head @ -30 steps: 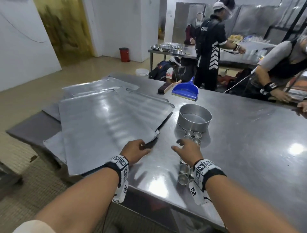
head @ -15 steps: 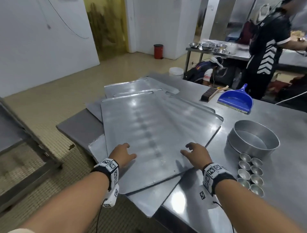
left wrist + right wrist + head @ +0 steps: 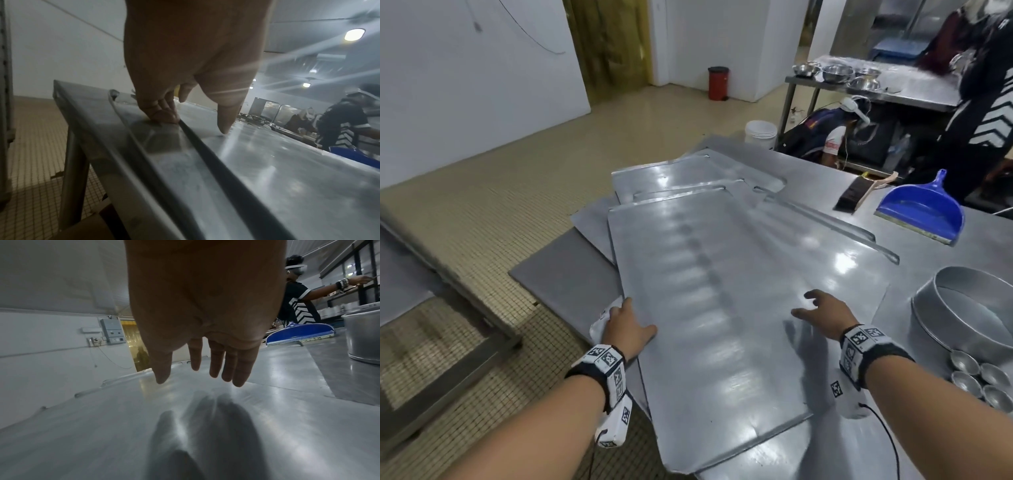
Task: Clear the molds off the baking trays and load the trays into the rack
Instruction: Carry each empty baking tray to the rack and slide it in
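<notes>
Several flat metal baking trays lie stacked askew on the steel table [image 3: 945,250]. The top tray [image 3: 722,291] is bare. My left hand [image 3: 625,317] grips its left edge, with the thumb [image 3: 224,123] on top and the fingers [image 3: 162,113] curled at the rim. My right hand [image 3: 820,306] hovers just above the tray's right part with straight, spread fingers [image 3: 216,363] and holds nothing; its shadow falls on the metal. Small metal cup molds [image 3: 979,377] sit grouped on the table to the right, beside a round cake pan [image 3: 969,308].
A blue dustpan [image 3: 924,209] and a brush [image 3: 852,195] lie at the table's far side. A low metal frame [image 3: 448,291] stands on the tiled floor to the left. People work at a second table [image 3: 876,82] behind; one crouches there.
My view swung left. The right hand left the small molds and came over the top tray. The left hand slid from the tray's near corner to its left edge.
</notes>
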`<action>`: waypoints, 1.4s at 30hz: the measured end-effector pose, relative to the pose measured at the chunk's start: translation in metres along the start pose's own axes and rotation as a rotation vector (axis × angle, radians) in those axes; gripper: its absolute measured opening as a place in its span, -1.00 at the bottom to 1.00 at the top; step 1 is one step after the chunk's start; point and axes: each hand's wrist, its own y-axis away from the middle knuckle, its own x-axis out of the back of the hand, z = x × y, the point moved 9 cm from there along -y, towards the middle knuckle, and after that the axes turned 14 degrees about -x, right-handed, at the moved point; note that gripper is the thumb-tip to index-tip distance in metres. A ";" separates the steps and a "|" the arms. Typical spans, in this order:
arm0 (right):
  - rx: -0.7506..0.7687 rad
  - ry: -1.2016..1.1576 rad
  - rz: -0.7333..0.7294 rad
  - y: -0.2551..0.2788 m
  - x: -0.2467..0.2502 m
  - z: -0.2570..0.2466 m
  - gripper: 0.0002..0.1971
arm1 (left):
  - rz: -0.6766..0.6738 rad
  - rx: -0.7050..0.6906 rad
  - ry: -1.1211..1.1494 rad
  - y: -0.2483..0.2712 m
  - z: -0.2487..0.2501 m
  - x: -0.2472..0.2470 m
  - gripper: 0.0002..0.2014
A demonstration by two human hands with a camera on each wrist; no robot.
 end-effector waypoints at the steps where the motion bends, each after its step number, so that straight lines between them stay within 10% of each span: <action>1: -0.014 0.009 -0.006 -0.007 0.000 0.002 -0.33 | 0.016 0.006 0.029 -0.001 -0.003 0.000 -0.11; 20: 0.085 0.219 0.036 -0.104 -0.009 -0.035 -0.03 | 0.140 0.151 0.210 0.013 -0.011 -0.011 -0.59; 42: 0.057 -0.145 -0.189 -0.113 -0.006 -0.026 -0.07 | 0.439 0.411 0.607 0.007 -0.013 -0.005 -0.43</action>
